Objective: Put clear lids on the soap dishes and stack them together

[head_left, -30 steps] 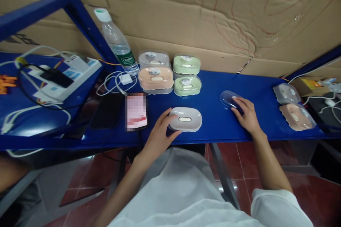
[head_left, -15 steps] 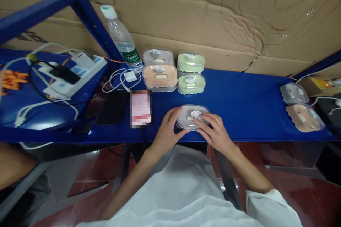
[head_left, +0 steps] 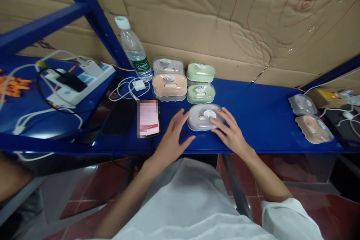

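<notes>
nearest, the person's left hand [head_left: 171, 135] lies on the blue shelf [head_left: 253, 112] with fingers spread and flat, gripping nothing; its fingertips sit just beside the left end of the grey case [head_left: 204, 117], close enough to steady it though i cannot tell whether they touch; the right hand [head_left: 229, 131] comes in from the other side, fingers loosely spread, the tips laid on the case's clear lid near its round white sticker [head_left: 209, 114], resting on it rather than pinching it (a flat contact suits a lid that sits on top of its base); the case itself lies flat near the front edge of the shelf, between the two hands, just in front of the other cases; to the left of the left hand a phone [head_left: 149, 118] lies face up, screen lit, and a dark second one [head_left: 118, 117] lies beside it; behind the grey case stand the lidded ones in a tidy block, a green case [head_left: 200, 93] with another green one [head_left: 200, 71] behind it, and a peach case [head_left: 169, 84] with a grey one [head_left: 168, 65] behind, packed side by side so they take little room; a coiled white cable [head_left: 128, 88] and a water bottle [head_left: 135, 50] stand further back to the left, by a power strip [head_left: 81, 82] tangled in wires; far right, well apart, two more cases [head_left: 309, 120] lie tilted; cardboard [head_left: 225, 18] backs the shelf.
</notes>
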### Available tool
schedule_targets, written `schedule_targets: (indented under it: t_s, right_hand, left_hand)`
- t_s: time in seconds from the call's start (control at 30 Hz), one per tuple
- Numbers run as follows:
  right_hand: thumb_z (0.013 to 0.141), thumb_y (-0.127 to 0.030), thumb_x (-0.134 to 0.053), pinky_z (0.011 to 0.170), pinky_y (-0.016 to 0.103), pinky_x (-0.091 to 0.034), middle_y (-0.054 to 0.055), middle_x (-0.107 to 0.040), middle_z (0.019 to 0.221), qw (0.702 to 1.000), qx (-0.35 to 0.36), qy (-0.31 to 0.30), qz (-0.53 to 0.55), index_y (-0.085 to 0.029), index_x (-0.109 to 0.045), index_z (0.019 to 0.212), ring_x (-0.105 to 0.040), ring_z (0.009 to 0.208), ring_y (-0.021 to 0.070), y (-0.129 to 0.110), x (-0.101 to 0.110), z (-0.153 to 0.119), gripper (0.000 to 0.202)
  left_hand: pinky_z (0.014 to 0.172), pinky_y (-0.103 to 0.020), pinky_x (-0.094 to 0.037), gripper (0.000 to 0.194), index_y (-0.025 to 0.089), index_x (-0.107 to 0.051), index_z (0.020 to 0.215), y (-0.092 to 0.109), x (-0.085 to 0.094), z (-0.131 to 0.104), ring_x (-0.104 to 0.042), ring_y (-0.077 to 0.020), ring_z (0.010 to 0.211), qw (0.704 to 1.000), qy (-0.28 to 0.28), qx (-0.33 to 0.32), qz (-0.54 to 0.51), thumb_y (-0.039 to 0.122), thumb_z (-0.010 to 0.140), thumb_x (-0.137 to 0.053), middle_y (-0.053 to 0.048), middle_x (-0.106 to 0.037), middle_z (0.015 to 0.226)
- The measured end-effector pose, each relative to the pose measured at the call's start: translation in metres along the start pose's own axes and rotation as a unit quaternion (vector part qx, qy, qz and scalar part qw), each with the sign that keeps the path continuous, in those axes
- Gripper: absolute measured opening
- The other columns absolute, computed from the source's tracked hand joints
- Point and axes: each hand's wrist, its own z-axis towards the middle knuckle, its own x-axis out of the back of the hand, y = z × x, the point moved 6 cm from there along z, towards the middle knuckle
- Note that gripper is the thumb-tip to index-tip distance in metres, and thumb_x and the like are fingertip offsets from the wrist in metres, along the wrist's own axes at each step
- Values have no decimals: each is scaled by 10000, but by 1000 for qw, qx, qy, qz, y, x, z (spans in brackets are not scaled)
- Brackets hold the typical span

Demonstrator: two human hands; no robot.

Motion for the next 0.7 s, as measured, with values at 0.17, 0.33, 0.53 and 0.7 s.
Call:
schedule_targets:
  t_s: [0.17,0.33,0.53,0.7]
  right_hand:
    - [1071,-390,-622,1288,711,-404,47,-472,1699,997,-48,47,-45,-465,-427,1678,-405,1609,395,46,12,55,642]
    - [1090,-425,-555,1304,705,-367,70,-463,1697,997,-61,30,-44,-406,-462,1671,-385,1615,384,85,-16,102,588]
    - [1101,-517,-522,1344,622,-319,94,-239,1824,999,-28,-23,-34,-327,-269,1755,-237,1690,350,77,-24,104,727]
    - [1089,-577,-505,1338,586,-322,179,-307,1793,979,-128,22,-157,-242,-398,1704,-307,1665,361,110,55,44,708]
  left_hand:
    - [1278,-637,-381,585,232,-493,1608,-16,61,42,-413,-418,1593,973,77,-19,219,415,1069,-623,-212,-411,1700]
    - [1276,-678,-351,648,162,-449,1637,-47,70,81,-323,-464,1636,958,26,-17,284,466,1077,-567,-269,-329,1742]
    - [1299,-671,-326,685,176,-386,1673,-62,74,86,-235,-450,1678,965,17,-33,260,513,1095,-532,-252,-234,1789]
    - [1308,-681,-318,722,219,-356,1697,-39,78,60,-207,-466,1684,969,45,-42,239,459,1069,-621,-243,-168,1808]
